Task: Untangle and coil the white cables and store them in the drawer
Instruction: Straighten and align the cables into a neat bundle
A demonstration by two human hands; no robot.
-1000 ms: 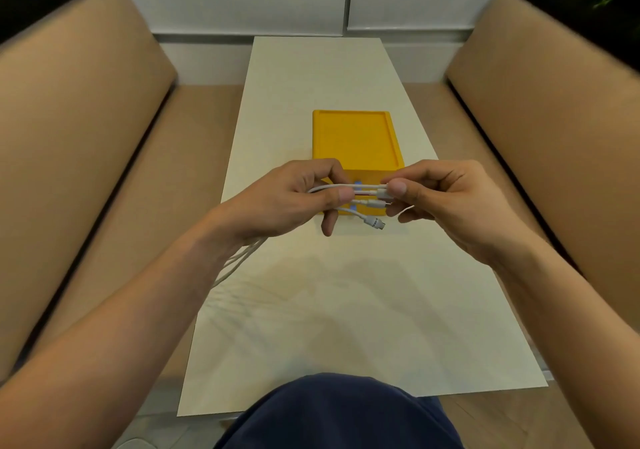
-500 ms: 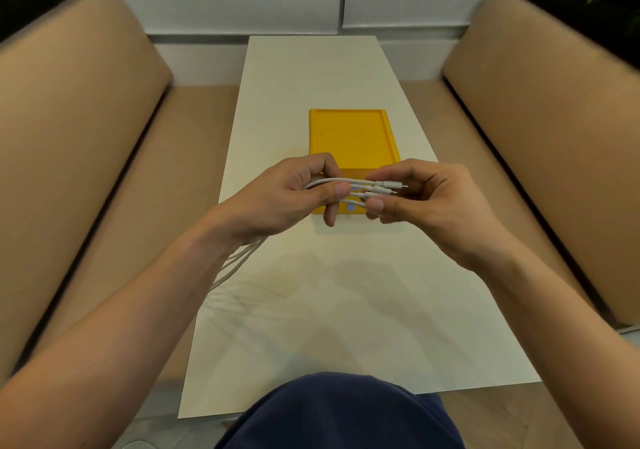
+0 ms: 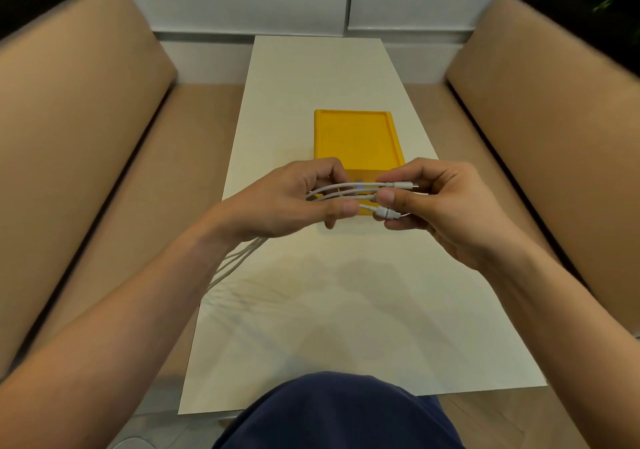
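- Head view: white cables (image 3: pixel 341 192) are held above the table (image 3: pixel 311 310), plug ends pointing right, long axis running left to right.
- Left hand (image 3: pixel 284 202) is closed around the bundle; slack trails down-left off the table edge.
- Right hand (image 3: pixel 440 206) is pinched on the plug ends.
- Yellow drawer (image 3: pixel 356 140) lies just behind, long axis pointing away.

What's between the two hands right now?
In the head view, white cables bridge the gap from the left hand to the right hand; the yellow drawer box sits behind them.
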